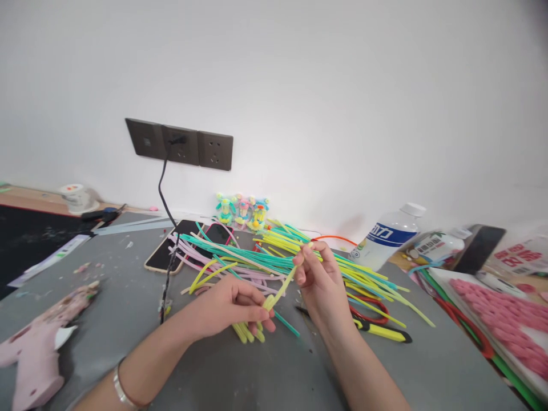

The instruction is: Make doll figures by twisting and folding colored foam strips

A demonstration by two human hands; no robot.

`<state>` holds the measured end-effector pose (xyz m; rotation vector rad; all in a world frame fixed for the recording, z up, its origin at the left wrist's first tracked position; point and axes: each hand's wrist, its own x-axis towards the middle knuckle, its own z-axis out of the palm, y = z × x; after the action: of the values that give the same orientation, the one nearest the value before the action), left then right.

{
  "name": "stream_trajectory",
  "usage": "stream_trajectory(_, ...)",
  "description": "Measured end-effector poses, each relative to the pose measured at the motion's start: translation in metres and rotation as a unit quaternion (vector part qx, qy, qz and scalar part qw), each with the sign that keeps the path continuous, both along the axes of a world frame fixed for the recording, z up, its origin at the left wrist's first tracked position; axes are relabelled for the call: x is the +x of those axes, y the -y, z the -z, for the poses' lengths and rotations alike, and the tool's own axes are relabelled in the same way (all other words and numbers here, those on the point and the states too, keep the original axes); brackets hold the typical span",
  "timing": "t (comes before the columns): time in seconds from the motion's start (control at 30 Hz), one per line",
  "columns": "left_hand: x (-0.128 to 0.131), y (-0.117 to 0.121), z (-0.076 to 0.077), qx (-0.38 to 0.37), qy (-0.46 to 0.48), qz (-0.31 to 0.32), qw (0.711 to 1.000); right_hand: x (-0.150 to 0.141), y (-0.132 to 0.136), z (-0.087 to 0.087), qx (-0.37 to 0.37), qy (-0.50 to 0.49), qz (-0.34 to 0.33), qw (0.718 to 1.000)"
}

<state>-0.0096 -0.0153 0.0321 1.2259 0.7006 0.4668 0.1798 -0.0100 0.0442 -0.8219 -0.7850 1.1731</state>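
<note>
My left hand [246,308] is closed on a bundle of bent pale yellow pipe cleaners [247,333], whose looped ends stick out below the fingers. A single yellow strand [282,290] runs from that bundle up to the right. My right hand [319,277] pinches the strand's upper end between thumb and fingertips. Behind both hands lies a loose heap of pipe cleaners: teal [252,258], lilac [257,282] and yellow [295,244]. Part of the heap is hidden by my hands.
A pink glue gun [40,348] lies at left. Phones [171,251], small figures [242,210] and a bottle [387,234] stand or lie toward the wall. A yellow-black cutter [383,331] and red-handled scissors [370,308] lie right. A black cable [161,185] hangs from the socket.
</note>
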Motion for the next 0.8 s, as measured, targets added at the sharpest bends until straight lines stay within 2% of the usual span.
stream_trajectory(0.17, 0.000, 0.001, 0.001, -0.006, 0.004, 0.004, 1.000, 0.001, 0.002, -0.002, 0.005, 0.001, -0.004, 1.000)
stream_trajectory(0.33, 0.003, -0.002, -0.002, 0.014, -0.023, -0.067, 0.997, 0.010, -0.006, 0.000, -0.002, 0.014, -0.008, 1.000)
stream_trajectory(0.5, 0.004, -0.006, -0.001, 0.020, -0.007, -0.117, 0.993, 0.016, -0.010, 0.008, -0.038, 0.074, -0.106, 0.991)
stream_trajectory(0.67, 0.002, -0.008, 0.003, 0.042, -0.018, -0.114, 0.993, 0.008, -0.004, 0.013, -0.046, 0.158, -0.256, 0.953)
stream_trajectory(0.8, 0.001, -0.007, 0.001, 0.039, -0.010, -0.111, 0.993, 0.004, 0.000, 0.014, -0.034, 0.186, -0.273, 0.943)
